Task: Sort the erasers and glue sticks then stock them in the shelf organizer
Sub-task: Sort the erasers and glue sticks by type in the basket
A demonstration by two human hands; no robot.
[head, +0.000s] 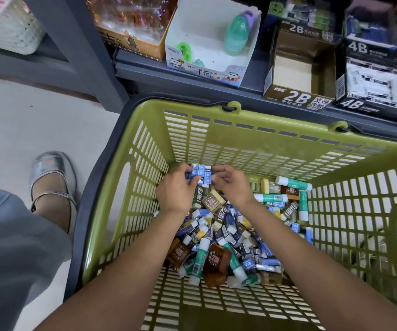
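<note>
A green slotted basket [252, 142] holds a heap of erasers [219, 223] in blue, brown and dark wrappers, mixed with green-and-white glue sticks [293, 183]. Both hands are down inside the basket near its far wall. My left hand [176, 189] grips a small stack of blue-wrapped erasers [198, 174]. My right hand [233, 183] pinches the right side of that same stack. On the shelf above stands an empty brown 2B eraser box [295, 75] and, to its right, a black 4B box [376, 84] with white-wrapped erasers inside.
A white pencil-sharpener box [207, 46] with a few green sharpeners sits on the grey shelf [145, 70] left of the 2B box. A foot in a silver shoe [54, 177] stands on the floor left of the basket. A white wicker basket [6, 27] is at the top left.
</note>
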